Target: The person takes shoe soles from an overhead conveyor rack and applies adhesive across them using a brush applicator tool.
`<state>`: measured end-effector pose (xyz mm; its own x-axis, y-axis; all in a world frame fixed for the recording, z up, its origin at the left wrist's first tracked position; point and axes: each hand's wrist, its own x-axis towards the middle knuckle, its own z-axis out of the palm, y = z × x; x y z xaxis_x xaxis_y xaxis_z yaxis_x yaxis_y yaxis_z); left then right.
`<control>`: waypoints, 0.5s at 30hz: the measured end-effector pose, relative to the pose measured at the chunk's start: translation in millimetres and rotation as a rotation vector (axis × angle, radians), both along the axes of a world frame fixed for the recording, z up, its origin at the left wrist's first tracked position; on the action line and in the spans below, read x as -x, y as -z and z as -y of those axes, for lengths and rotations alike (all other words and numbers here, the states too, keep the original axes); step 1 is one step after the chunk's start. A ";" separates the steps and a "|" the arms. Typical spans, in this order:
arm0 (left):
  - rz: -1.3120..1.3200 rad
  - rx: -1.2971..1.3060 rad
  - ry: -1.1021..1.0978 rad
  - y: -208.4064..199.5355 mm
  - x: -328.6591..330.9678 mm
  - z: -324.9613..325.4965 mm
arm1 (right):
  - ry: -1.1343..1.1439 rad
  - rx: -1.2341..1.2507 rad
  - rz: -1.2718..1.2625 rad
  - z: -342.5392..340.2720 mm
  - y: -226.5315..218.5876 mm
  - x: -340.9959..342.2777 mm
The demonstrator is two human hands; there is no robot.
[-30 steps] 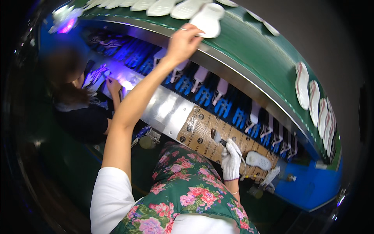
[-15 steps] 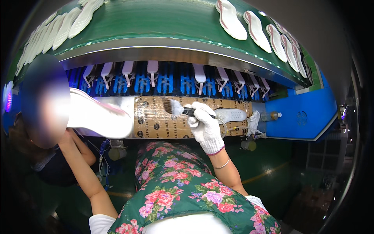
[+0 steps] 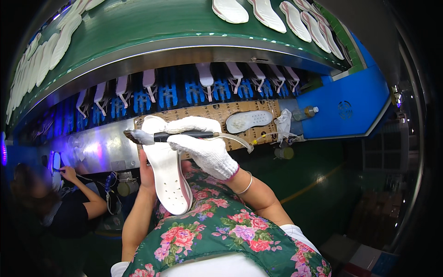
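Observation:
My left hand [image 3: 146,171], bare, grips the side of a white shoe sole [image 3: 167,171] with a pink stripe and small holes at its near end. Its thumb lies along the left edge; some fingertips show at the opposite edge. In a white knitted glove, my right hand [image 3: 205,154] is closed around the black handle of a brush [image 3: 162,137] and holds it across the sole's far part. The brush's dark-tipped bristles are at the sole's left edge; whether they touch it I cannot tell. A thin pale tube runs from the handle's right end.
Another sole [image 3: 249,121] lies on a cardboard-covered ledge [image 3: 203,111], near a crumpled white cloth [image 3: 283,124] and a clear bottle [image 3: 304,112]. Behind are pink straps on blue holders [image 3: 196,92] and a green conveyor [image 3: 152,23] carrying soles. At left sits another person [image 3: 32,194].
The sole has come from the far left to in front of my body, with its holed face now showing. The brush has moved left over it. My view has turned, shifting the bench.

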<state>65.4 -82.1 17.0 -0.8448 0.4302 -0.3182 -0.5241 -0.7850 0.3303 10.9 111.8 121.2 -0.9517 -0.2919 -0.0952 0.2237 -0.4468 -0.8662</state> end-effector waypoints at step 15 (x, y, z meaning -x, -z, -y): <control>-0.107 -0.081 -0.135 -63.5 4.3 -36.3 | 0.105 -0.486 -0.722 -7.9 -5.3 17.6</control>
